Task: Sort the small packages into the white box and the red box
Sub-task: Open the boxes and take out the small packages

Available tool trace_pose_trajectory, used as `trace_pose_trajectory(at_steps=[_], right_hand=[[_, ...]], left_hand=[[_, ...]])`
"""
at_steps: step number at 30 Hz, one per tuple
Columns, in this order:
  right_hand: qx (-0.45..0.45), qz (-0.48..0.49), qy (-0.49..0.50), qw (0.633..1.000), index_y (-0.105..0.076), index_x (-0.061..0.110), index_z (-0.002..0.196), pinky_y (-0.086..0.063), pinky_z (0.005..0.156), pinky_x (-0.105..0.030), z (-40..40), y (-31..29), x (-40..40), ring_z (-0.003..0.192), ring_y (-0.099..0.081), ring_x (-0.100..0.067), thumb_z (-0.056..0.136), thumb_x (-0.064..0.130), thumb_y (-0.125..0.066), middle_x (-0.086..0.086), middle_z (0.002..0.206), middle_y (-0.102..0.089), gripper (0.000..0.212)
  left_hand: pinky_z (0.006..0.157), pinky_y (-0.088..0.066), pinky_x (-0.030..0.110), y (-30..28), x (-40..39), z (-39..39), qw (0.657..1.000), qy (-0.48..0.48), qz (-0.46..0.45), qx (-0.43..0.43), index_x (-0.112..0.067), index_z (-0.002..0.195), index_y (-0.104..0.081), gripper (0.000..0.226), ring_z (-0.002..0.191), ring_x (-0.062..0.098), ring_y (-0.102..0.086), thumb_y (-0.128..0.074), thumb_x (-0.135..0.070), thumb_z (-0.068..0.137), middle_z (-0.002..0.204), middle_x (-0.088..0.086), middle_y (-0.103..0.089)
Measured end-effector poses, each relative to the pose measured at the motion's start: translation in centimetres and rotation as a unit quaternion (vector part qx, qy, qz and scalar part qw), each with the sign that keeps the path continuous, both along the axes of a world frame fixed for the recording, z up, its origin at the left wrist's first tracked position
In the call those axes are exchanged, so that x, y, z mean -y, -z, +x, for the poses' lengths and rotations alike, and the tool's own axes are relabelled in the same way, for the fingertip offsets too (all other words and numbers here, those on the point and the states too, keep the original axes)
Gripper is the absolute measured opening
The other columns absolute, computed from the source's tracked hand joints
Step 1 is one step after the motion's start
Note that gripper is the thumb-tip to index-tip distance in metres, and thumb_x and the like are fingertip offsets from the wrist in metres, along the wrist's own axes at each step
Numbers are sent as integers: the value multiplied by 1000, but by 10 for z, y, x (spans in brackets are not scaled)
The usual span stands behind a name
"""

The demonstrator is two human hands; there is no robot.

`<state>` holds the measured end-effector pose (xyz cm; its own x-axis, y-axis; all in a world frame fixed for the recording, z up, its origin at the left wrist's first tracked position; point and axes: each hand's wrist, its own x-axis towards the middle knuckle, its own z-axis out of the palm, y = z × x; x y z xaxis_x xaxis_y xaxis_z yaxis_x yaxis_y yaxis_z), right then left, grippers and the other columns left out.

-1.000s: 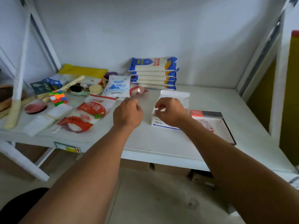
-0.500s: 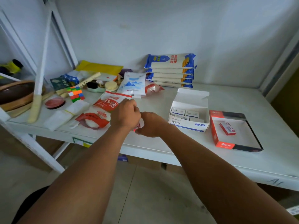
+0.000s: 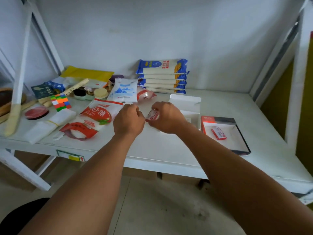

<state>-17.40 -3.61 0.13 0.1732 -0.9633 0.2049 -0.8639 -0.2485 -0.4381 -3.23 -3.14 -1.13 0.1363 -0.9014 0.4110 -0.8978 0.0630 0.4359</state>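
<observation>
My right hand (image 3: 167,118) grips a small red-and-white package (image 3: 153,115) just above the shelf, in front of the white box (image 3: 185,101). My left hand (image 3: 129,120) is closed close beside the package; whether its fingers touch the package or hold anything I cannot tell. The white box stands open with its lid up, and my right hand hides most of its inside. To its right lies the shallow red box (image 3: 205,122), with one small red package (image 3: 218,133) inside.
Red sugar bags (image 3: 97,114), a blue-and-white pouch (image 3: 124,90) and a colour cube (image 3: 60,102) lie on the left of the shelf. A stack of blue noodle packs (image 3: 162,75) stands at the back wall. Slanted white frame posts (image 3: 18,68) flank the shelf.
The right hand left the white box, met the left hand near the front, and now holds the red-and-white package, raised and shifted right. The camera view shifted too.
</observation>
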Motion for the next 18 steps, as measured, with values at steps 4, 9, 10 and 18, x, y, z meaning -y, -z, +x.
trace_pose_trajectory(at_steps=[4, 9, 10, 18], right_hand=[[88, 21, 99, 991, -63, 17, 117, -51, 81, -30, -92, -13, -15, 96, -61, -19, 73, 38, -80, -2, 108, -67, 52], [62, 79, 186, 977, -64, 19, 118, -49, 78, -28, -186, 1, -48, 94, -59, -19, 74, 28, -80, -2, 112, -67, 47], [54, 90, 191, 976, -64, 21, 117, -48, 73, -26, -198, 4, -55, 94, -58, -20, 75, 29, -80, -2, 112, -66, 45], [56, 96, 152, 982, -64, 24, 119, -46, 78, -23, -207, 16, -77, 101, -58, -16, 71, 34, -83, 6, 114, -63, 52]], left_hand=[[57, -40, 27, -7, -6, -48, 996, 83, -11, -14, -15, 82, -57, 12, 73, 21, -56, -51, -20, 92, 84, 5, -62], [66, -45, 33, -18, -17, -105, 987, 157, -21, -17, -12, 94, -64, 18, 85, 25, -59, -48, -17, 90, 99, 5, -62], [68, -47, 34, -19, -19, -113, 986, 165, -18, -16, -12, 95, -64, 19, 87, 26, -59, -47, -17, 90, 100, 5, -62], [74, -52, 37, -14, -26, -133, 985, 173, -6, 2, -12, 95, -64, 20, 89, 28, -60, -46, -18, 90, 103, 6, -64]])
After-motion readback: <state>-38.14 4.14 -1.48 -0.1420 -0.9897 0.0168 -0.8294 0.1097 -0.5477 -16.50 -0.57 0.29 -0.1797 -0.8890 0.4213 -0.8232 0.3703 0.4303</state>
